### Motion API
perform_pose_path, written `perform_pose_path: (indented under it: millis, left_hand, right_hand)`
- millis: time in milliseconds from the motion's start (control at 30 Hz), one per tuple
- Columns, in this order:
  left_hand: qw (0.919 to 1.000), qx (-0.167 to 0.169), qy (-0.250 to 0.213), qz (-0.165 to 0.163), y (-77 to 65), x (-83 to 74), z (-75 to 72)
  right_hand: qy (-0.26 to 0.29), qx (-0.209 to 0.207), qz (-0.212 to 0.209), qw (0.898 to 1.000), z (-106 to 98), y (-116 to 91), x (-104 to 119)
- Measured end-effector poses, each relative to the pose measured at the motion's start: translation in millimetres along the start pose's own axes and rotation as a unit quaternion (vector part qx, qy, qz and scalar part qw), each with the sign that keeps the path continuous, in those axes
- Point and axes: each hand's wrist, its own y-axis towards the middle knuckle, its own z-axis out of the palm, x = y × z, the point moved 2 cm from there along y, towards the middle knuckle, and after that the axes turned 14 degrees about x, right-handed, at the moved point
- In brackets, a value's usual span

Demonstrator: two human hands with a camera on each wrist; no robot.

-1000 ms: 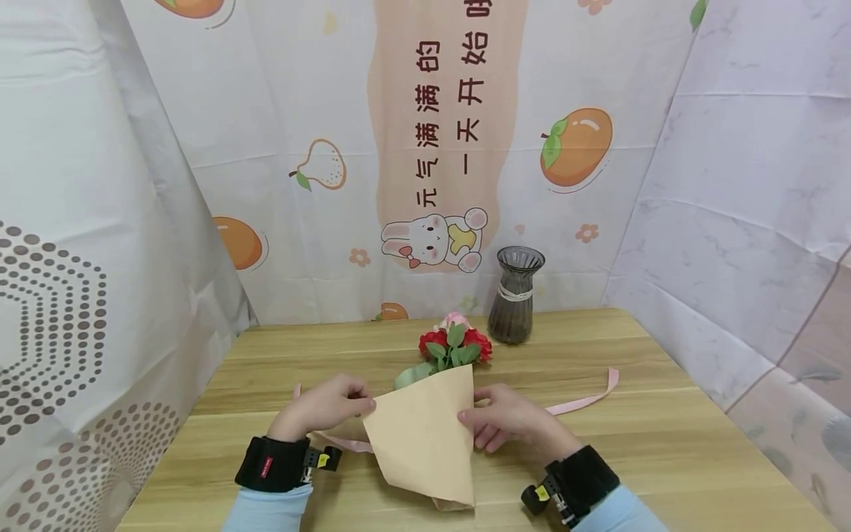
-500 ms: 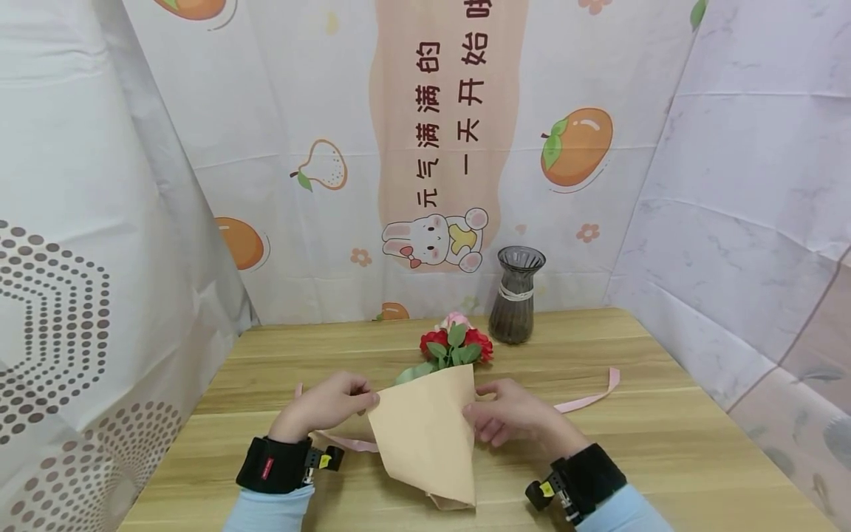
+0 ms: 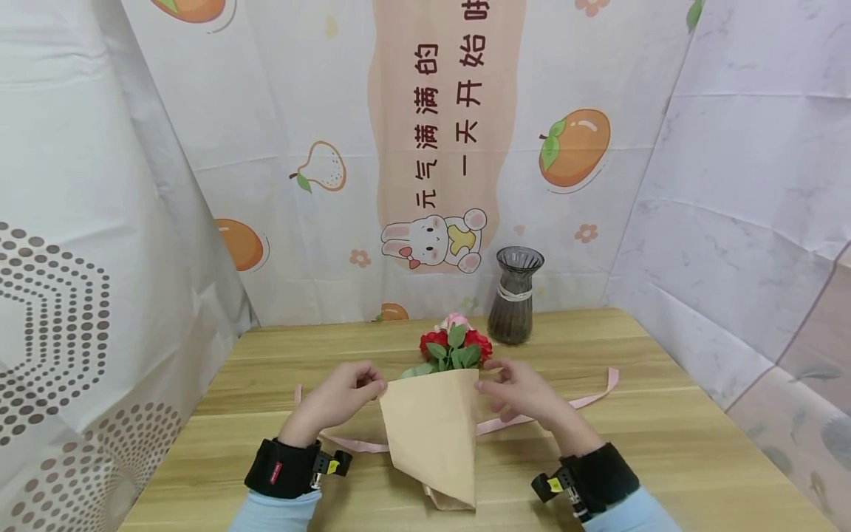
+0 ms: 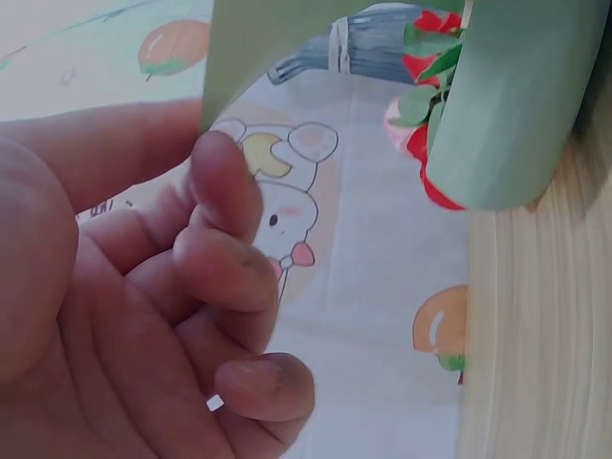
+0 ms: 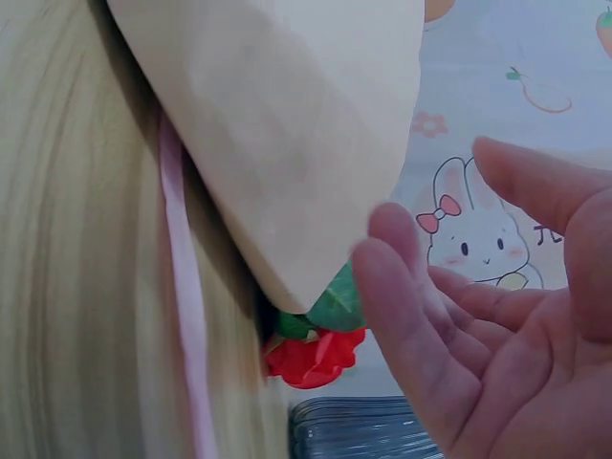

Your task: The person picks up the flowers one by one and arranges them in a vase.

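Pinches the far left corner of the wrapping paper (image 3: 432, 436) between thumb and index finger of the left hand (image 3: 342, 395); with the right hand (image 3: 521, 391), hovers just beside the far right edge, with fingers loosely spread around nothing. Cannot tell of any fingertip contact there. Has the paper cone lying between both hands, with its long axis running nearly straight away from the body, narrow end near, wide end far, and the left hand the closer one. Beyond that wide end, the flowers (image 3: 456, 346), red and pink with green leaves. Crosswise, apparently under the paper, a pink ribbon (image 3: 588, 400) out at both sides. Farther back to the right, upright, a grey vase (image 3: 512, 314). Beneath everything, a wood-grain table (image 3: 665, 443); behind, a fruit-printed cloth (image 3: 266, 96).
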Motion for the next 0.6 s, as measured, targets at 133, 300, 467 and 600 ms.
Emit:
perform_pose_path:
  millis: [133, 300, 467, 600]
  left_hand:
    - [0.9997, -0.020, 0.000, 0.016, 4.0, -4.3, 3.9]
    - [0.9989, -0.038, 0.008, 0.025, 8.6, -6.9, 9.7]
    - [0.9985, -0.045, 0.002, 0.030, 12.2, -8.9, 15.0]
    - [0.9986, -0.039, -0.001, 0.037, 14.9, -12.3, 19.7]
  right_hand:
    - [-0.025, -0.019, -0.037, 0.999, -2, 1, 3]
    - [-0.073, -0.034, -0.078, 0.994, 0, 1, 8]
    - [-0.101, -0.039, -0.092, 0.990, 5, -1, 13]
    - [-0.138, -0.037, -0.105, 0.984, 9, -1, 16]
